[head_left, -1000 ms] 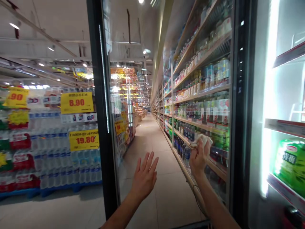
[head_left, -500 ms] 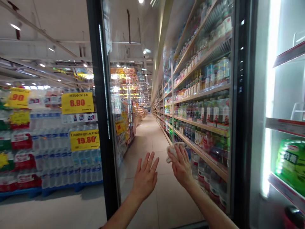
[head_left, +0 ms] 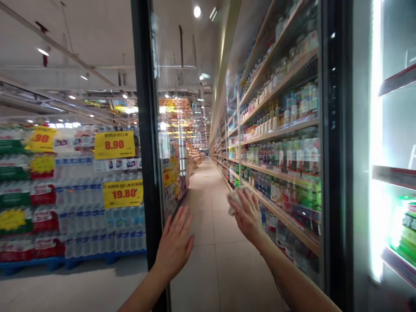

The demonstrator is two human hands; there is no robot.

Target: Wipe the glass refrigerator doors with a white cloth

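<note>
A glass door (head_left: pixel 201 277) in a black frame stands open in front of me, with an aisle and drink shelves showing in the pane. My right hand (head_left: pixel 248 216) presses a crumpled whitish cloth (head_left: pixel 234 201) against the glass, fingers bent over it. Near the pane's left side is my left hand (head_left: pixel 173 242), fingers stretched out and nothing in it. It lies close to the black door frame (head_left: pixel 146 130); whether the palm touches the glass I cannot tell.
On the left, packs of bottled water (head_left: pixel 81 242) stand stacked on a blue pallet (head_left: pixel 110 258) under yellow price signs (head_left: pixel 114 145). To the right is a lit cooler with shelves (head_left: pixel 393 177) and a green package (head_left: pixel 410 229). Pale tiled floor (head_left: pixel 81 290) lies below.
My left hand has moved left and slightly down, toward the door frame. The right hand with the cloth stays at nearly the same spot. The whole view has shifted a little.
</note>
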